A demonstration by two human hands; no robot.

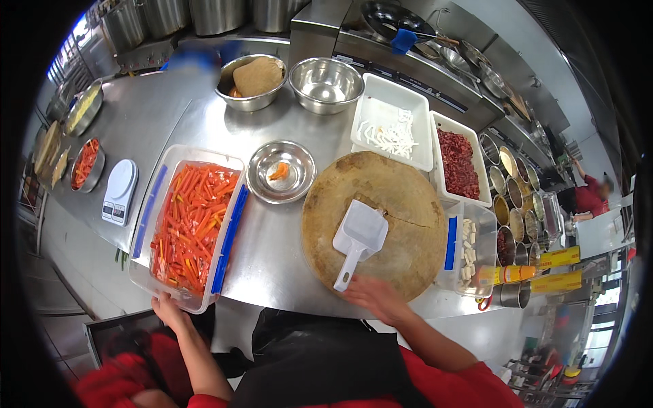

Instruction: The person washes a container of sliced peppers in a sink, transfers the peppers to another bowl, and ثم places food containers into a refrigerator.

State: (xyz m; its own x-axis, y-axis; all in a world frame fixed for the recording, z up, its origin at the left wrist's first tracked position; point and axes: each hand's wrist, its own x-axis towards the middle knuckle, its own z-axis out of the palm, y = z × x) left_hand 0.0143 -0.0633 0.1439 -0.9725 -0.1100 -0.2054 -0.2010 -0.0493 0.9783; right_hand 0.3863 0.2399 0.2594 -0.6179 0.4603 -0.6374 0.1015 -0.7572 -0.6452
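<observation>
My left hand (171,311) grips the near end of a clear plastic container (196,304) with blue side clips. Red and orange vegetable strips (191,229), probably peppers or carrots, fill it. My right hand (377,298), slightly blurred, has its fingers stretched out by the handle end of a white plastic scoop (361,227). Whether the fingertips touch the handle I cannot tell. The scoop lies on a round wooden chopping block (408,255). Between container and block sits a steel bowl (257,176) with a small orange piece (278,172) inside.
Steel bowls (326,84) and white trays of pale strips (390,133) and dark red pieces (459,163) stand behind the block. A clear box (484,229) is right, a kitchen scale (120,191) left. One person in red (589,196) is far right; another's red sleeve (115,375) is lower left.
</observation>
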